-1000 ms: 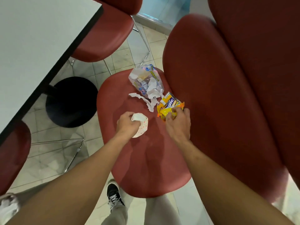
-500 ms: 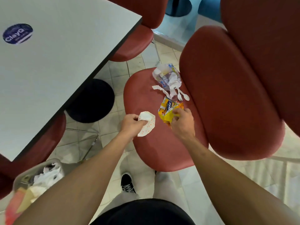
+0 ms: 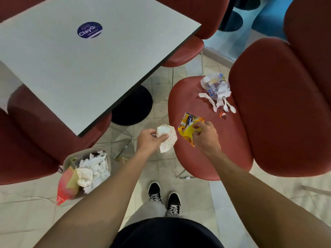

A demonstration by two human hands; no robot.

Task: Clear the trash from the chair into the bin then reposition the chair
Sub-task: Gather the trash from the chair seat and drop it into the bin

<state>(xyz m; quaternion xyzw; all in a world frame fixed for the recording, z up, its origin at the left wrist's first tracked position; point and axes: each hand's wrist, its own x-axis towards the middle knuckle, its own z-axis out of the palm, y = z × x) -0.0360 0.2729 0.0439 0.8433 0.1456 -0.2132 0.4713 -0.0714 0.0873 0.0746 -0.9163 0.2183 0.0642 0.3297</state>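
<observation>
My left hand (image 3: pixel 150 139) grips a crumpled white paper with red dots (image 3: pixel 167 137), held off the front left edge of the red chair (image 3: pixel 211 158). My right hand (image 3: pixel 205 135) pinches a yellow snack wrapper (image 3: pixel 188 127) just above the seat. At the back of the seat lie a clear plastic bag (image 3: pixel 214 85), white paper strips with a plastic fork and spoon (image 3: pixel 228 107), and a small orange scrap (image 3: pixel 223 114). The grey bin (image 3: pixel 86 173) stands on the floor at the lower left, filled with paper trash.
A white table (image 3: pixel 89 68) with a blue sticker stands to the left on a black round base (image 3: pixel 134 106). Other red chairs surround it; one sits close behind the bin. Another red backrest (image 3: pixel 311 42) rises at the far right. My feet (image 3: pixel 163 199) stand on the tiled floor.
Both hands have lifted off the seat and drawn back toward me with the dotted paper and the yellow wrapper. My view has pulled back, and the bin now shows fully.
</observation>
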